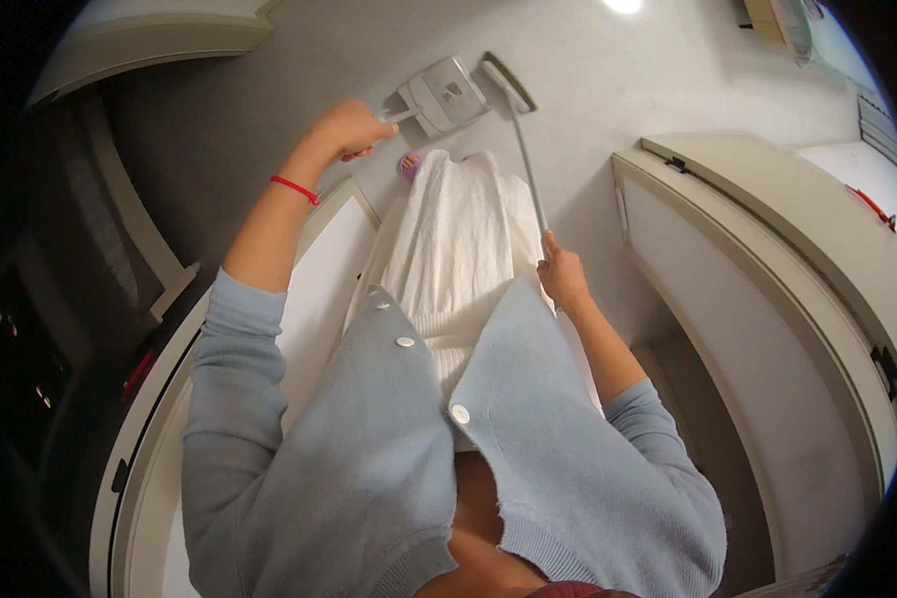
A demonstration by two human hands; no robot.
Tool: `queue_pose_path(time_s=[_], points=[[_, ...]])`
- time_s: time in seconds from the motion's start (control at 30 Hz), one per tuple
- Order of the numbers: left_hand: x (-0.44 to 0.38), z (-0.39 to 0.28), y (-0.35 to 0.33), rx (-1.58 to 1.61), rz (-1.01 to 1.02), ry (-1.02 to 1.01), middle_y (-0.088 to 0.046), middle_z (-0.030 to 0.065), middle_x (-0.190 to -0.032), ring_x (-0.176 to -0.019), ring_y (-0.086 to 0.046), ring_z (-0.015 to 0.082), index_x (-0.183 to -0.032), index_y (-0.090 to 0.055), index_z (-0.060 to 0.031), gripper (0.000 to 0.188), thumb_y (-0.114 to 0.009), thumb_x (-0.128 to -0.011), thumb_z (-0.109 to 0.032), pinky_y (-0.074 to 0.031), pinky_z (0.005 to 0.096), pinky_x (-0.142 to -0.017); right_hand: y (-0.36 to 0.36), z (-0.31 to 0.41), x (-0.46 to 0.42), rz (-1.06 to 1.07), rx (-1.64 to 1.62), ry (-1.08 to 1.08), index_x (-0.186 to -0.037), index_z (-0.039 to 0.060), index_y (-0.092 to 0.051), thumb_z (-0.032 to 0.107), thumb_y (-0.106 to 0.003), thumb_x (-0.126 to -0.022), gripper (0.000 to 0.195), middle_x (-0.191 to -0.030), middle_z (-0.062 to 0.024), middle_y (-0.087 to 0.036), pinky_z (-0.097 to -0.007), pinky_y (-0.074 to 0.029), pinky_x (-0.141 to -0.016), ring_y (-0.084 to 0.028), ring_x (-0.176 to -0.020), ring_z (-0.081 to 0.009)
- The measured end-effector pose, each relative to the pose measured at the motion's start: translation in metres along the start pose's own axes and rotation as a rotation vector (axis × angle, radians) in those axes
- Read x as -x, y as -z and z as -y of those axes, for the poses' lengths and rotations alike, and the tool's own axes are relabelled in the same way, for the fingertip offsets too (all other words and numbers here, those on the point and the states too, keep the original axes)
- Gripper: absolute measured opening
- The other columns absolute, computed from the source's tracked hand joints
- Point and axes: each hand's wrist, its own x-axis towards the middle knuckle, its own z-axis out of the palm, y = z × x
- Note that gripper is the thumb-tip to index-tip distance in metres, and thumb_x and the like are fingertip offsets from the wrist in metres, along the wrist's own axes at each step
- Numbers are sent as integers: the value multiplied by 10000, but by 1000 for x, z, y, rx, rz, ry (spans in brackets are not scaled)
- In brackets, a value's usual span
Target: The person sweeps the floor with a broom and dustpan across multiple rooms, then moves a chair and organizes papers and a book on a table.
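Observation:
My left hand (353, 131) grips the light handle of a dustpan (446, 97) at the upper middle of the head view. The dustpan lies at the floor with its front edge turned to the right, and a small dark-and-light patch shows on its pan. Just right of that edge, apart from it, is the head of a broom (510, 82) with dark bristles. Its thin grey pole runs down to my right hand (562, 270), which is closed around it near my right hip, the index finger laid along the pole.
Open cream-framed door panels (747, 321) curve along the right, and another pale panel (321, 291) stands at my left. A dark opening (119, 194) lies on the far left. A foot in a purple slipper (410, 164) shows below the dustpan on the grey floor (598, 67).

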Motion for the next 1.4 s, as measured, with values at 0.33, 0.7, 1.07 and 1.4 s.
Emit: queue_pose_path(time_s=[0.33,0.7,1.07,1.4], points=[[30,81,7,168,59,-37,-525,53,-612,-407,-428,120,-795,-550,12,294,-537,-904,-261,-355,290,-375,-35,-26,105,-177,-688,-310,-1400,41,-423,72,-620,-822,612,-705,-48,-609,-270,-473,-556,-554,-580,-117],[108,214,24,618,-49,138,-487,-26,-648,-427,-361,19,-1008,-593,-56,259,-537,-931,-296,-299,204,-380,-50,28,-37,-136,-962,-522,-990,-30,-517,-22,-546,-825,167,-602,-67,-514,-309,-433,-403,-506,-453,-148],[126,284,20,739,-146,212,-504,-33,-680,-486,-376,14,-1063,-611,-88,244,-538,-919,-272,-322,198,-422,-74,271,-59,233,-1079,-285,-1430,21,-316,0,-554,-841,636,-629,-57,-510,-312,-440,-414,-503,-475,-148],[106,315,23,832,-188,246,-491,-41,-650,-465,-354,9,-1074,-586,-96,246,-531,-927,-285,-294,190,-407,6,215,-81,49,-768,-134,-1404,55,-419,39,-636,-819,624,-654,-57,-581,-267,-415,-400,-503,-465,-107]])
